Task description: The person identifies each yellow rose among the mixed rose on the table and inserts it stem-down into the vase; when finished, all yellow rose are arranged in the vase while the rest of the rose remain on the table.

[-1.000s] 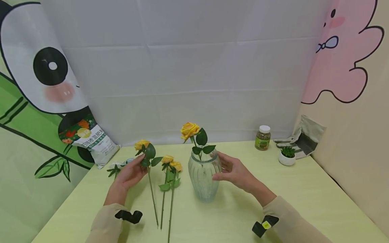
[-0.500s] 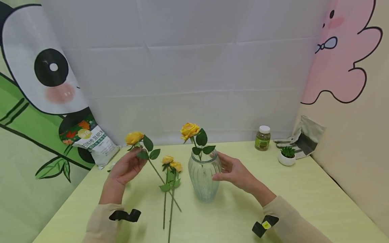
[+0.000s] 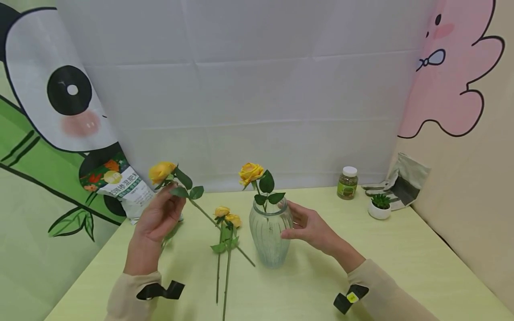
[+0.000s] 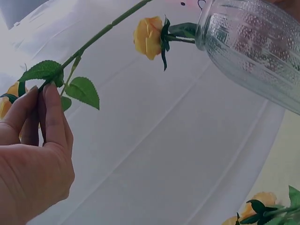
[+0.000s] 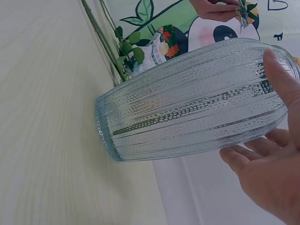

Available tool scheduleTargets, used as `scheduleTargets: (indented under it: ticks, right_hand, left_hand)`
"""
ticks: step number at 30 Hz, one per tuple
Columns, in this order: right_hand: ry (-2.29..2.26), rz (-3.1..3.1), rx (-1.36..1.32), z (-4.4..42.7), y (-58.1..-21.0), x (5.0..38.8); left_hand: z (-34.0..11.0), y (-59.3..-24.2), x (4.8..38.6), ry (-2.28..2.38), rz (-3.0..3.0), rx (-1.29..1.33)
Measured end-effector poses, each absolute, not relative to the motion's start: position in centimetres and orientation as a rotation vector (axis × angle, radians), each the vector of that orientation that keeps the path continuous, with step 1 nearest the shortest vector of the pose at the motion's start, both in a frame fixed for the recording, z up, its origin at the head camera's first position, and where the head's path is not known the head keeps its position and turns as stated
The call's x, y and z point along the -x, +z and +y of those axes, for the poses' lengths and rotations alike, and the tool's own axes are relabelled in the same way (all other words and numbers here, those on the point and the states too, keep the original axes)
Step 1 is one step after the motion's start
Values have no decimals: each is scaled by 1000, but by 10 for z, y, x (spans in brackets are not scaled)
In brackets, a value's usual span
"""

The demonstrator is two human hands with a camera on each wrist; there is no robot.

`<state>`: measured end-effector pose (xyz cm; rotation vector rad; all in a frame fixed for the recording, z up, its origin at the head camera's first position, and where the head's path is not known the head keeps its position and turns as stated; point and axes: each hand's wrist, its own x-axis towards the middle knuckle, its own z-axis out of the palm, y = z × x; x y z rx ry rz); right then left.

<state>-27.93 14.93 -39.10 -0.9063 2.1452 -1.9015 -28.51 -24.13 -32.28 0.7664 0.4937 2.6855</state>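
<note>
My left hand (image 3: 155, 220) pinches a yellow rose (image 3: 162, 172) by its stem just below the bloom, raised above the table. That rose's stem slants down to the right, passing behind the lying roses in the head view. In the left wrist view, thumb and fingertips meet on the green stem (image 4: 93, 41) beside its leaves. My right hand (image 3: 313, 226) holds the ribbed clear glass vase (image 3: 270, 240) near its rim, thumb in front, other fingers partly hidden behind it. Another yellow rose (image 3: 251, 174) stands upright in the vase. Two more yellow roses (image 3: 233, 220) lie between the hands.
A printed bag (image 3: 130, 189) leans at the back left. At the back right are a lidded jar (image 3: 347, 183), a white-potted succulent (image 3: 379, 208) and a grey-silver pouch (image 3: 413, 174). Another stem (image 3: 170, 234) lies partly hidden behind my left hand.
My left hand has lifted the rose and moved it up and left, its stem end swinging to the right towards the vase. The right hand and vase have stayed put.
</note>
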Motion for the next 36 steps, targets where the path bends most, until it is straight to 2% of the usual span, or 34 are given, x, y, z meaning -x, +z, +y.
scheduleTargets:
  ticks: [13, 23, 36]
  right_hand:
    - [-1909, 2127, 929, 150, -391, 279]
    - [-1897, 2143, 917, 149, -391, 280]
    - [-1903, 2132, 903, 149, -392, 280]
  left_hand:
    - [-231, -303, 267, 3050, 420, -618]
    - [-227, -297, 262, 3197, 409, -639]
    - [-207, -290, 256, 3359, 685, -586]
